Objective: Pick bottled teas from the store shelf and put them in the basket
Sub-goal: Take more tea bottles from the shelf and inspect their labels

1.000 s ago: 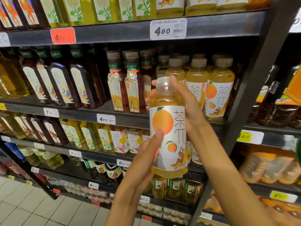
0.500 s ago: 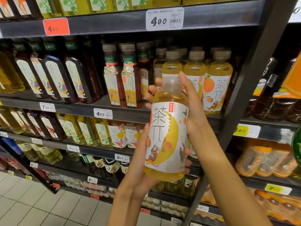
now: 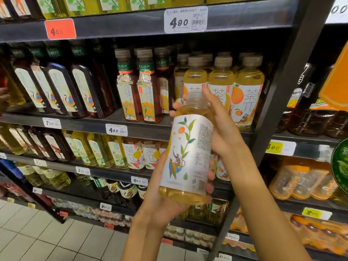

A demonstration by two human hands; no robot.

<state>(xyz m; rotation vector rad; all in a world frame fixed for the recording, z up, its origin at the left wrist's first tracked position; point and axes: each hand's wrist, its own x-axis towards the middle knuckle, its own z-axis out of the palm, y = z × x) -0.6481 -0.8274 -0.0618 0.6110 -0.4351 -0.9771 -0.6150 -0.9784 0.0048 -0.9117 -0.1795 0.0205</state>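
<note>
The left hand [image 3: 162, 196] cups the bottom of a tea bottle [image 3: 188, 153], its fingers curled round the base and its fingertips showing on the far side. The right hand [image 3: 220, 129] grips the same bottle near the top, thumb beside the neck and fingers wrapped behind the shoulder. Both hands hold the bottle tilted slightly, in front of the shelf [image 3: 150, 127] and clear of it.

The bottle holds pale yellow tea, and its white label faces the camera with a leafy sprig, a small orange fruit and a little figure (small print and a barcode run down the right side). Its cap [image 3: 195, 95] is clear.

Just behind it, on the middle shelf, three matching yellow bottles [image 3: 246, 95] stand upright in a row, their labels showing an orange fruit and large characters. To their left stand reddish bottles [image 3: 148, 91] with peacock labels, then dark bottles [image 3: 81, 89] with pale arched labels. A white price tag [image 3: 185, 19] reading 4.90 sits on the shelf edge above, with a red tag [image 3: 60, 29] further left. Lower shelves hold more yellow and dark bottles. A pale tiled floor [image 3: 37, 242] shows at the lower left.
</note>
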